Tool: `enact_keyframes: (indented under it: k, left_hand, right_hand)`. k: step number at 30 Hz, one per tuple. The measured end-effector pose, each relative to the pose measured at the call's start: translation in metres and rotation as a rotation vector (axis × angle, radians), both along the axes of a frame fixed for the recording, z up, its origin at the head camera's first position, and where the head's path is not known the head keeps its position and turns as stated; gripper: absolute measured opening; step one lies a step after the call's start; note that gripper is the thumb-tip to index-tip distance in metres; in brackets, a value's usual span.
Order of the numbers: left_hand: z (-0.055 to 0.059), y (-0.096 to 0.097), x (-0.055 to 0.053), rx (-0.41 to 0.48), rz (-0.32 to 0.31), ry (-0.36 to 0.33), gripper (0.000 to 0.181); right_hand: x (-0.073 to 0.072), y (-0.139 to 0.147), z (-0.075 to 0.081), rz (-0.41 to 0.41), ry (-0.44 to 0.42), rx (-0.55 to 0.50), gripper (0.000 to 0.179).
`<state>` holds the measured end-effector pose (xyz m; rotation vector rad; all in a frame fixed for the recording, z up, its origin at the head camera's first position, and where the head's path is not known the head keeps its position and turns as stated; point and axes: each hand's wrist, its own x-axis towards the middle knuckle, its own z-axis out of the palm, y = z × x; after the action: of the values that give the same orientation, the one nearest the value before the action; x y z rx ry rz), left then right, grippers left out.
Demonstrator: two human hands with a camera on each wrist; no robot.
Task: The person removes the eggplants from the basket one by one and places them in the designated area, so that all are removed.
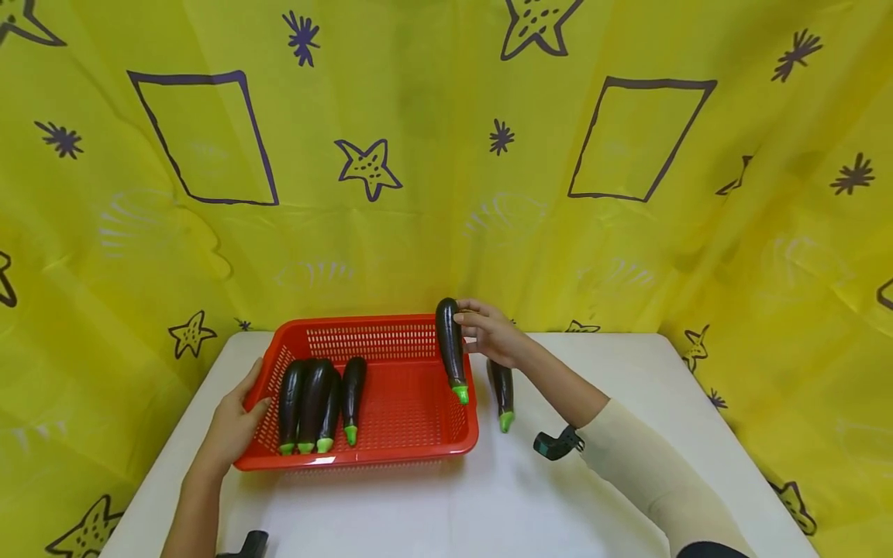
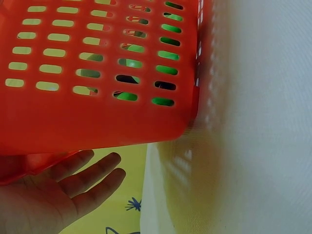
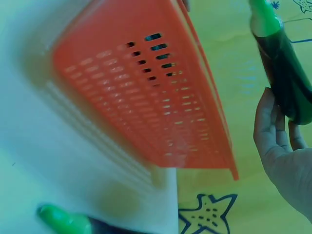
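Note:
My right hand (image 1: 497,335) pinches a dark eggplant (image 1: 449,341) above the right end of a red plastic basket (image 1: 412,451). The eggplant's bright green stem end points down toward the front in the head view. At the basket's left rim is my left hand (image 1: 236,422), its thumb over the rim and its fingers (image 2: 93,173) stretched along the outside. Several eggplants (image 1: 316,403) lie in the left half of the basket, stems to the front. Outside, just right of the basket, another eggplant (image 1: 504,391) lies on the table, its top end partly hidden behind my right hand.
The white table (image 1: 391,515) carries the basket near its back edge. Behind and on both sides hangs a yellow cloth (image 1: 432,240) with drawn stars and frames. A dark wrist device (image 1: 556,445) sticks out from my right sleeve.

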<state>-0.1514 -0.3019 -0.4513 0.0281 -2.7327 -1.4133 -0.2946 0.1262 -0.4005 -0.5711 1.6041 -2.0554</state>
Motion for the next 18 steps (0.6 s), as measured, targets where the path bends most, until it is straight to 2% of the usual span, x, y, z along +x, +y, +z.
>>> enact_keyframes:
  k: [7, 18]
  left_hand:
    - [-0.001, -0.001, -0.001, -0.01, -0.001, 0.006, 0.07]
    - [0.0, 0.0, 0.0, -0.001, -0.01, 0.013, 0.07]
  right_hand:
    - [0.003, 0.02, -0.004, -0.015, 0.003, -0.003, 0.024]
    - [0.004, 0.043, -0.01, -0.095, -0.061, -0.012, 0.022]
